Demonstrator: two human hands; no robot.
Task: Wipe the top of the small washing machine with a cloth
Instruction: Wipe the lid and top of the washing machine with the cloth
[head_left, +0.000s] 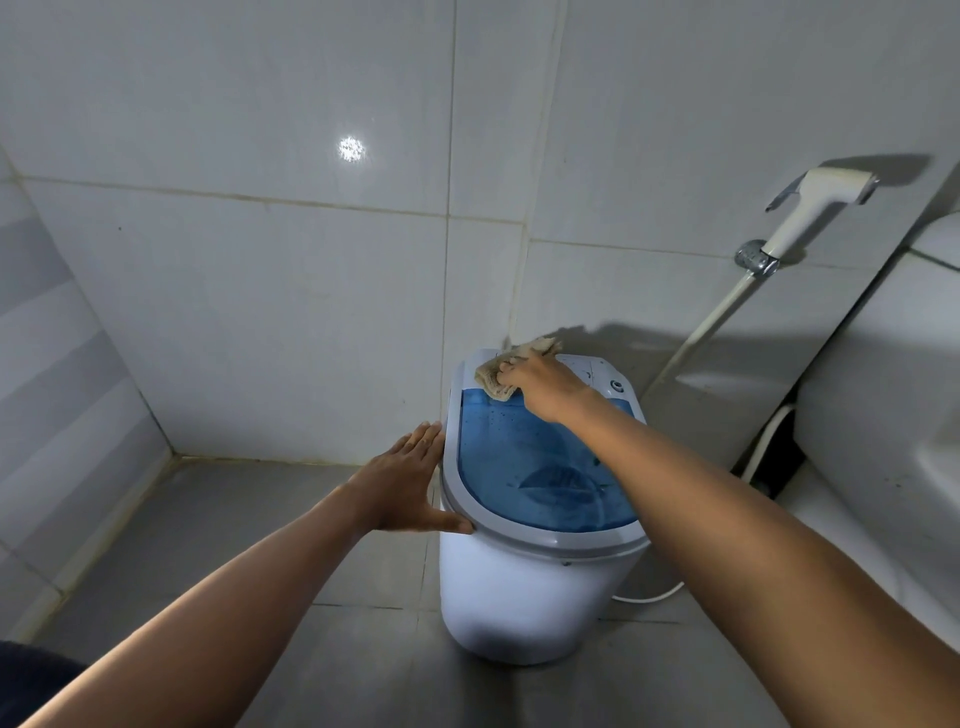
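A small white washing machine (524, 597) stands on the grey tiled floor against the wall. Its top has a see-through blue lid (540, 467) in a pale grey frame and a white control panel at the back. A crumpled beige cloth (496, 375) lies on the back left of the top, at the seam between lid and panel. My right hand (543, 382) lies over the cloth and holds it against the top, fingers curled onto it. With straight fingers, my left hand (410, 480) presses flat against the left side of the lid frame, thumb under the front rim.
A white toilet (893, 415) stands close on the right. A white bidet sprayer (810, 208) hangs in a wall holder above it, its hose running down behind the machine. A white cable (649, 595) lies on the floor at the machine's right. The tiled wall corner is to the left.
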